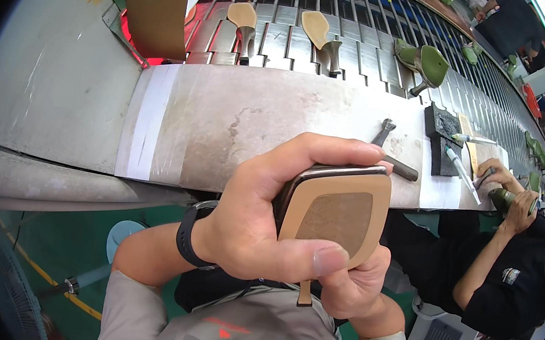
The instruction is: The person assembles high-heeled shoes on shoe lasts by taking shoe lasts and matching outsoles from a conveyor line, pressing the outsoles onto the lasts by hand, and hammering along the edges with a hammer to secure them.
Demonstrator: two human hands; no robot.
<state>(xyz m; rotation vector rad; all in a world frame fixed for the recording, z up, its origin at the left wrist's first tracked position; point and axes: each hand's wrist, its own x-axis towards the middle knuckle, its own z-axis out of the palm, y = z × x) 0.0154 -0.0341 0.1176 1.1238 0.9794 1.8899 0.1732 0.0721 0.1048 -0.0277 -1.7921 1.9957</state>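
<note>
A high-heeled shoe (341, 223) is held sole-up in front of my chest, its tan outsole facing me and its dark upper edge showing along the toe. My left hand (251, 211), with a dark watch on the wrist, wraps round the toe and forefoot, thumb pressed on the sole. My right hand (357, 284) is closed round the narrow lower part of the shoe; its fingers are mostly hidden. The slim heel (304, 294) points down below the hands. Just beyond the shoe, a dark metal tool (402, 168) lies on the worktable (215, 116), partly covered by my fingers.
Behind the table runs a slatted metal conveyor (280, 43) carrying tan-soled heels (314, 30) and a green heeled shoe (429, 65). Black blocks (444, 146) and white pens (462, 171) lie to the right. A co-worker (510, 264) handles a green shoe there. A brown panel (158, 12) stands back left.
</note>
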